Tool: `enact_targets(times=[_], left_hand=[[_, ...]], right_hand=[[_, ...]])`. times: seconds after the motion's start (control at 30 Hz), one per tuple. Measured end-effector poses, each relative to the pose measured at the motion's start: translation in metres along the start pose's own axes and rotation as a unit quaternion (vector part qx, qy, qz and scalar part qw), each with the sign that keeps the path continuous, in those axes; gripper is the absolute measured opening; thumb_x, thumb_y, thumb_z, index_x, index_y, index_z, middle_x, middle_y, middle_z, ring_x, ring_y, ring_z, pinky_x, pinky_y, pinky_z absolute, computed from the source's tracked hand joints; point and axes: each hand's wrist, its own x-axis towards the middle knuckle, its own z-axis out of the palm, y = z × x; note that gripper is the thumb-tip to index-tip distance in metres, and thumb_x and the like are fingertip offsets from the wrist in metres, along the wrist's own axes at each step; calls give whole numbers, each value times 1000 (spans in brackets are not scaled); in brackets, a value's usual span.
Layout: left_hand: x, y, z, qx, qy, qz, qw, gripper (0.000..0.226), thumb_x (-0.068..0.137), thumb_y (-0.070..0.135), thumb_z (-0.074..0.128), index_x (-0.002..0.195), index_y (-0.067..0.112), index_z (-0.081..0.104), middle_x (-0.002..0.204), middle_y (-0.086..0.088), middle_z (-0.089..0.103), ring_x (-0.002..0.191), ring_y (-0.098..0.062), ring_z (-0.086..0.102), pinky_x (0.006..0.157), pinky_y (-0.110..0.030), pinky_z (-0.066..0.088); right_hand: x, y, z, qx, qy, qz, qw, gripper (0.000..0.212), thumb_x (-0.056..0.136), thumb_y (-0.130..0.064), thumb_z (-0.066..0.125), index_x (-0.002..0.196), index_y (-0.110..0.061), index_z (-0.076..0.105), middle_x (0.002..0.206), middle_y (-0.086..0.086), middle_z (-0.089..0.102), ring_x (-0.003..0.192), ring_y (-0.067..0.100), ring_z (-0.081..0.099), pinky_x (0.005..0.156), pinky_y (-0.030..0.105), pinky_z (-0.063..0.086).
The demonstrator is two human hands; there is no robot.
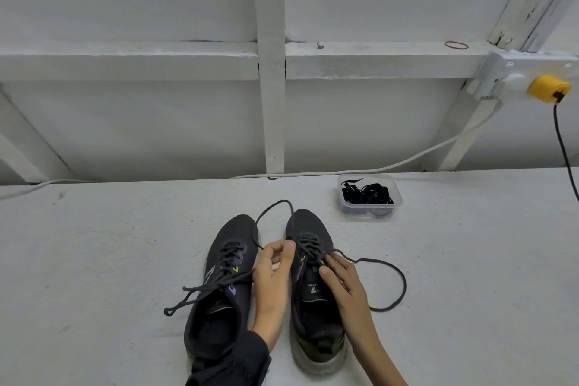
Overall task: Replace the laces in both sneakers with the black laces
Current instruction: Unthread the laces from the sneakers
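Dark sneakers (230,236): two. Tub (397,203) of black laces (374,194): one. Left hand (274,276), right hand (343,279) pinch grey lace (372,260).

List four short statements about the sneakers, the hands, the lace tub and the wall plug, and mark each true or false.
1. Both hands are at the right dark mesh sneaker. True: the left hand pinches its dark lace; the right hand is at the eyelets, but its grip is unclear.
2. The left dark mesh sneaker has no lace. False: it is threaded with a dark lace whose ends trail left.
3. The clear plastic tub holding black laces sits beyond the sneakers, to the right. True.
4. The plug in the wall socket is red. False: it is a yellow plug.
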Motion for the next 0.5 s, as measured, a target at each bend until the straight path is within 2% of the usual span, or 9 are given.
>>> enact_targets(times=[0.07,0.13,0.23,0.3,0.4,0.5], left_hand=[[-5,-8,-1,10,-31,-11,999,7,88,24,69,91,18,71,94,0,71,89,-11,65,83,-26,52],[-7,-10,-3,35,-41,13,998,4,87,16,70,84,14,72,89,-4,70,84,-15,66,78,-24,52],[-4,-5,-3,68,-38,30,996,11,90,13,66,80,10,68,78,-2,69,69,-6,61,67,-16,49],[-4,-4,-3,95,-27,37,994,14,92,15,64,78,14,66,71,4,67,62,-1,56,63,-15,45],[-3,-10,-2,125,-1,44,991,18,94,19,62,76,21,63,69,7,65,65,-3,54,65,-20,43],[-4,-11,-1,118,11,43,992,18,94,16,61,76,17,62,72,1,66,64,-2,54,62,-13,41]], right_hand=[[0,0,0,2,2,-1,1000,36,91,-23,66,127,-22,60,130,-19,53,109,-23,48,81,-3,38],[0,0,1,1,3,-2,1000,36,91,-22,66,126,-22,60,130,-18,54,109,-22,48,81,-3,38],[0,0,0,-1,1,-2,1000,37,91,-23,66,128,-21,60,130,-18,54,112,-20,48,82,-3,38],[1,0,0,-1,0,-2,1000,37,91,-23,66,128,-22,60,130,-18,54,113,-18,48,82,-3,38],[1,0,0,-5,-2,-4,1000,36,91,-23,66,126,-22,61,130,-17,54,114,-16,48,83,-3,38],[0,0,1,-8,-2,-6,1000,35,91,-23,65,125,-23,61,130,-16,54,117,-13,47,84,-3,38]])
